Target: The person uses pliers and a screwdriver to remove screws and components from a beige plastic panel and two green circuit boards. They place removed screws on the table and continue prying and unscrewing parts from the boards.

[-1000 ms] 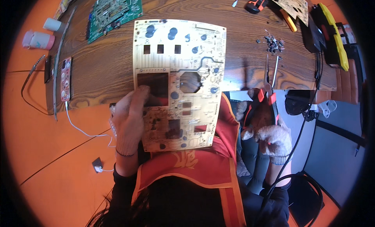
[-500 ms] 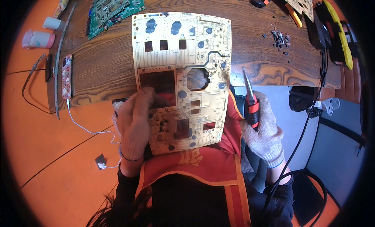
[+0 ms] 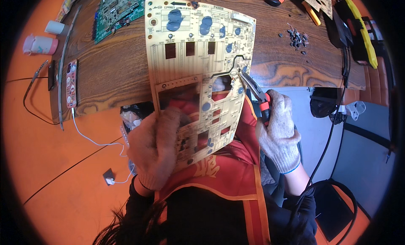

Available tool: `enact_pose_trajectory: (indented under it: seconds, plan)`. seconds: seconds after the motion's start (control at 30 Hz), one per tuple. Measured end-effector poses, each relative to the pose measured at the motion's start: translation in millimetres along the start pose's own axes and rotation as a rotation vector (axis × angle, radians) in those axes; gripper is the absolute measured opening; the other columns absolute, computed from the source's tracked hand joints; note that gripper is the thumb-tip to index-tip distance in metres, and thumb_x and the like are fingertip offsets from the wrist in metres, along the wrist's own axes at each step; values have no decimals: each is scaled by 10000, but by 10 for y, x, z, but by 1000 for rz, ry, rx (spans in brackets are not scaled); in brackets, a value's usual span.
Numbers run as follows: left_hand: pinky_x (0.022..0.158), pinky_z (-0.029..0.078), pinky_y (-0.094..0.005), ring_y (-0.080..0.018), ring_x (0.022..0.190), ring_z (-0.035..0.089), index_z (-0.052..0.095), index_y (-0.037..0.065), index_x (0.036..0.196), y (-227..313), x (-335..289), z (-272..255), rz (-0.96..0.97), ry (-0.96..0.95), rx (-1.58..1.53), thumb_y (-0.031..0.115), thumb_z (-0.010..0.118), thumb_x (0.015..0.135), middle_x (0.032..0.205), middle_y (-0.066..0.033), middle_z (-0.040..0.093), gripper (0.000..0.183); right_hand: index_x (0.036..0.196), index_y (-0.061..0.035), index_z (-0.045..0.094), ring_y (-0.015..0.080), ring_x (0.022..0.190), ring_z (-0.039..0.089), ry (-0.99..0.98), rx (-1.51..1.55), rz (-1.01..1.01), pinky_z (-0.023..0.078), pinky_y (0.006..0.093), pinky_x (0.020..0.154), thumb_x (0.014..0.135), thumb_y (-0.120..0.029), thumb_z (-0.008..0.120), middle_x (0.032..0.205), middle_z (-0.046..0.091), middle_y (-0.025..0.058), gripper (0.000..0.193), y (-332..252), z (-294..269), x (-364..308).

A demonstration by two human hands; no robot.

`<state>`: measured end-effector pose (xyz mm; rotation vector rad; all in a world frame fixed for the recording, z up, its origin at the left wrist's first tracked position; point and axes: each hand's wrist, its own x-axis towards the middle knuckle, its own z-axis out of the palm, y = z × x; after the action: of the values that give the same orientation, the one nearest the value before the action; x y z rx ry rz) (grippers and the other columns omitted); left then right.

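A large tan circuit board (image 3: 179, 67) with square cutouts and blue-grey patches is held up, tilted, over my lap. My left hand (image 3: 158, 143), in a knitted work glove, grips its lower left part. My right hand (image 3: 279, 137), also gloved, is wrapped round the red and black handles of a pair of pliers (image 3: 257, 93). Their metal jaws reach up to the board's right side, beside the octagonal cutout. Whether the jaw tips clamp anything there is too small to tell.
The wooden table (image 3: 105, 76) bears a green circuit board (image 3: 120, 13), a phone (image 3: 71, 82) with a white cable, and a pile of small dark scraps (image 3: 298, 39). An orange-handled tool (image 3: 312, 13) and a yellow and black case (image 3: 358, 32) lie at the far right. A black cable (image 3: 327, 139) hangs near my right arm.
The pliers have moved left, from apart to the board's right edge, their tips swinging toward it. The board has risen slightly and turned, its right side tilting away.
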<state>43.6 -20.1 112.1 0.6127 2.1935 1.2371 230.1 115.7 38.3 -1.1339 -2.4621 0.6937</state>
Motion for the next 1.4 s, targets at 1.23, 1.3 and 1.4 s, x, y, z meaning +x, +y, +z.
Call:
enact_pose_trajectory:
  seconds: [1.23,1.3,1.4]
  plan:
    - [658,482,-292,-164,669,606,663,-69,844,-439,-148,137,405,164,200,180,502,998,762,-108,681,334,1073,-10,545,191,609,570,-949,1664,571,476,307,580,762,-159,675,772,601,111,369,116,-395,236]
    - [674,475,-280,-163,679,599,663,-70,836,-494,-48,133,341,180,88,202,490,1001,768,-105,679,362,1041,23,525,188,563,548,-853,1944,568,456,307,545,718,-140,657,779,597,124,385,151,-249,171]
    - [750,486,-298,-215,809,653,683,-45,965,-545,160,41,79,116,-46,110,533,959,847,-148,698,216,1146,59,508,265,722,639,-668,1625,603,536,323,612,719,-138,654,869,621,193,493,181,-288,190]
